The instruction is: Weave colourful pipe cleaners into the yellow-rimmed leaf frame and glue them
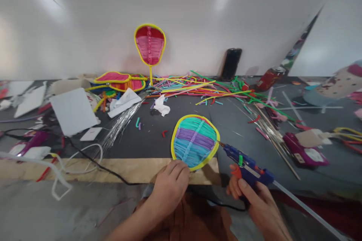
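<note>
My left hand (173,180) is closed on the lower edge of a round pipe-cleaner panel (195,139) at the table's front edge. The panel has a yellow rim, teal, purple and blue rows, and a pale strip across its middle. My right hand (251,194) grips a blue hot glue gun (249,167) with an orange trigger. Its nozzle points left and is at the panel's right rim; whether it touches I cannot tell. A long clear glue stick (305,207) runs out of the gun's back. My left fingertips are partly hidden.
A pink-and-yellow pipe-cleaner fan (149,45) stands against the white wall. Loose pipe cleaners (181,86) lie before it. A phone (231,64) leans behind, with a red can (270,78) to its right. Silver strands (124,118), white cards (74,111) and cables (96,163) lie leftward.
</note>
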A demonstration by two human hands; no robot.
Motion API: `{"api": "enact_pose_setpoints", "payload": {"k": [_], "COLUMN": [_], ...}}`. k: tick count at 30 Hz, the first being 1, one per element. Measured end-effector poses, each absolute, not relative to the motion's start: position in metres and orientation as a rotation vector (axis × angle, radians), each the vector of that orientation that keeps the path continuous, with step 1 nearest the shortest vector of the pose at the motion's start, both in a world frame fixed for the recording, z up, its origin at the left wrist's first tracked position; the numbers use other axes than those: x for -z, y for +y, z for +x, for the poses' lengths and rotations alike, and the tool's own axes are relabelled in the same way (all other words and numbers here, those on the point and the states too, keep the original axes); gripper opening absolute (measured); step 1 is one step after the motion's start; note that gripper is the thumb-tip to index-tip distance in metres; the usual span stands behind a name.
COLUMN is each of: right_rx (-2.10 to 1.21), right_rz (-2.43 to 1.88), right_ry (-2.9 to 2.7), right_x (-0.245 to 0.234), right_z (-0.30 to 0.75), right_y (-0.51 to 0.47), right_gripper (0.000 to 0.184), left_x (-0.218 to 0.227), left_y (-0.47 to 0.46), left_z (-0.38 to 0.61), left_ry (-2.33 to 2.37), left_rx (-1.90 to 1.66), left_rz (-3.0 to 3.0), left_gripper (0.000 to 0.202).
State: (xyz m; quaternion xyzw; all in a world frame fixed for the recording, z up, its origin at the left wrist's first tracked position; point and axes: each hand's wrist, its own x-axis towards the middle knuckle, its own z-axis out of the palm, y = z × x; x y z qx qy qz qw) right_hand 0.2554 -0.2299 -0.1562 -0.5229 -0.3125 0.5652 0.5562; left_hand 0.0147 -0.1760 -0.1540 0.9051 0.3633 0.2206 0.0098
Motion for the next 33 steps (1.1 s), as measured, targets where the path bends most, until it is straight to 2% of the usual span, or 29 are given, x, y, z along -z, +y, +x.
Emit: {"api": "enact_pose_setpoints", "payload": {"k": [4,8,11,25,29,33], "right_rx": [-1.376,-1.384,-1.385,-1.114,-1.137,-1.218], "right_rz": [-1.261,-1.295,-1.295,-1.224,-1.241,-1.33], "right_ry": [-0.866,-0.937,-0.93,-0.648,-0.663,-0.749], "right_x": [0.161,0.162,0.161,0.145,0.145,0.142], "right_z": [0.256,0.258,0.263,0.282,0.284,0.287], "right_y": [-0.228,-0.227,-0.23,-0.226,-0.23,-0.237], "right_gripper": [0.028,0.035,0.028,0.023,0.025,0.036], "left_x": [0.157,0.156,0.153,0.151,0.151,0.15], "left_y": [-0.176,-0.176,-0.175,-0.167,-0.167,-0.168], "left_z": [0.013,0.013,0.013,0.012,0.012,0.012], "left_ry": [1.143,1.127,1.127,1.107,1.139,1.125], "left_rx": [-0.686,-0.681,-0.679,-0.74,-0.746,-0.748], "left_rz": [2.818,2.844,2.829,2.86,2.822,2.815], "left_gripper": [0.024,0.023,0.026,0.019,0.017,0.013]}}
